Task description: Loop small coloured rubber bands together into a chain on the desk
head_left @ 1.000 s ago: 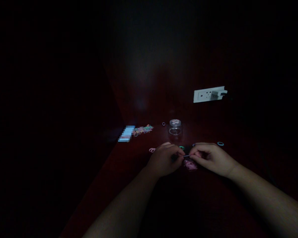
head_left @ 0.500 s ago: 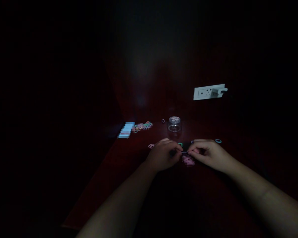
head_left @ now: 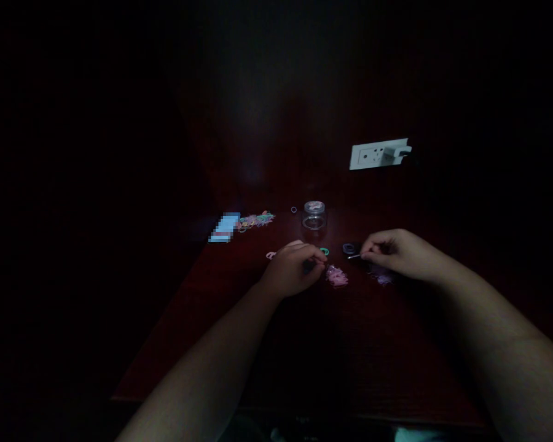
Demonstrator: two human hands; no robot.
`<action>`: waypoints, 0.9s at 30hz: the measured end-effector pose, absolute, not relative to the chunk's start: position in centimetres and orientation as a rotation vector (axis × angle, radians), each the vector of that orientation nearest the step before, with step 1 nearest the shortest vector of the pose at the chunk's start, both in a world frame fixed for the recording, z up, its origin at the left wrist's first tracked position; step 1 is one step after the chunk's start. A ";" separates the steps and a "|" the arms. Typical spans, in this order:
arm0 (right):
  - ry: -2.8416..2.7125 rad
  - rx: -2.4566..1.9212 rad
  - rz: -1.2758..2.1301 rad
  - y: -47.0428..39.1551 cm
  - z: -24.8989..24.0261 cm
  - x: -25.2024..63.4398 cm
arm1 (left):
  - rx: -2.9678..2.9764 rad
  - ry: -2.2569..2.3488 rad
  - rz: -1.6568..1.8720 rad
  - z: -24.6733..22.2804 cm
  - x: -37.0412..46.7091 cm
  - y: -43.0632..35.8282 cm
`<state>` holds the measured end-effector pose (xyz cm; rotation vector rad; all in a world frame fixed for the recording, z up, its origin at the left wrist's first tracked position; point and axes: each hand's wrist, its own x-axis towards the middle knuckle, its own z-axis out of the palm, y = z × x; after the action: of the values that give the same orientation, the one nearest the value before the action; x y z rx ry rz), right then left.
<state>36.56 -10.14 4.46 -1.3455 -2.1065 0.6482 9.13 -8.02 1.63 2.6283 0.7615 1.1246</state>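
On the glossy, dark red counter (head_left: 203, 313), the right hand (head_left: 399, 252) pinches a thin, pale rod (head_left: 354, 256) between thumb and fingertips. Its long axis runs nearly crosswise, the bare tip pointing left toward the other hand and dipping slightly toward the near side, close by a dark purplish coil of rings (head_left: 349, 248). The left hand (head_left: 291, 270) is curled with thumb and fingers near each other; whether they grip anything, I cannot tell. Beside it lies a tangled heap of thin pink bands (head_left: 336, 276); a purple heap (head_left: 382, 278) sits under the right hand. Behind stands a squat, clear jar (head_left: 314, 222), its round lid (head_left: 314, 207) on, marked pale pink on top; its contents are hard to make out.
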 end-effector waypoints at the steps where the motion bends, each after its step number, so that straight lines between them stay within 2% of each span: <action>1: -2.089 -1.398 0.691 -10.1 4.7 37.3 | 2.632 0.747 1.127 1.6 9.1 -7.9; 6: -2.020 -1.476 0.705 -10.2 5.1 38.0 | 2.626 0.716 1.153 1.5 9.0 -8.0; 12: -2.081 -1.159 0.683 -10.8 3.8 33.4 | 2.564 0.750 1.196 1.9 9.8 -8.9; 18: -2.155 -1.113 0.663 -11.0 2.6 31.6 | 2.589 0.779 1.105 1.9 10.1 -9.0; 27: -2.038 -1.343 0.716 -10.5 4.8 36.8 | 2.582 0.777 1.128 1.8 9.7 -9.0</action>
<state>36.81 -10.45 4.79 -1.3434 -2.0380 0.7165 9.68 -8.96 1.83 2.5818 0.7765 1.1281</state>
